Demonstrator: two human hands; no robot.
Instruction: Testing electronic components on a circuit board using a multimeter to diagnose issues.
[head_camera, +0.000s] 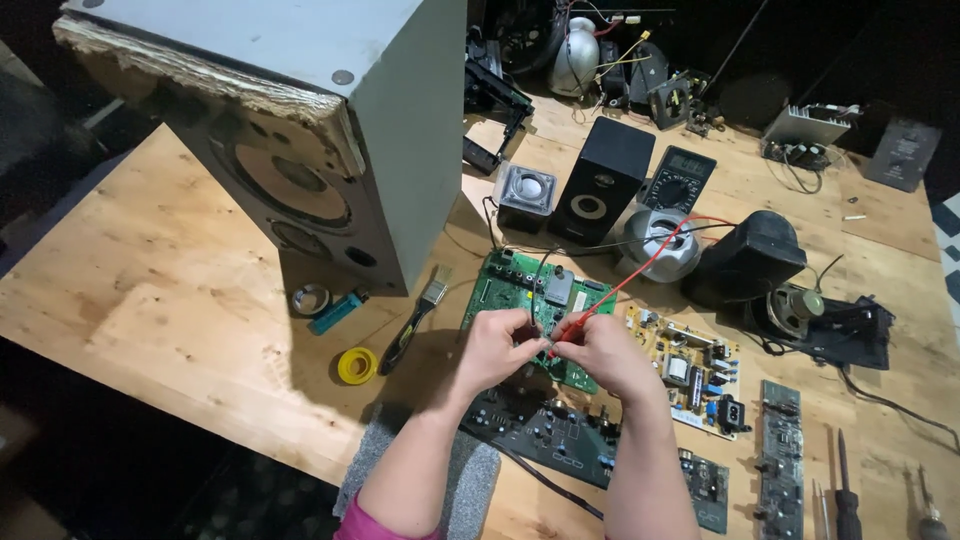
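Note:
My left hand (493, 345) and my right hand (602, 352) meet over a green circuit board (520, 285) lying on the wooden table (180, 290). The right hand pinches a red probe (568, 326) whose red lead (650, 258) runs up toward a black multimeter (677, 180). A black lead (545, 262) crosses the board toward the left hand, whose fingers are closed on the black probe tip. Both probe tips point at the board between my fingers.
A big grey speaker cabinet (330, 120) stands at the left. Small black speakers (600, 180), a bare speaker cone (655, 243), a tan power board (690, 370), dark boards (560, 430), a brush (415, 318), yellow tape (357, 365) and screwdrivers (845, 490) lie around.

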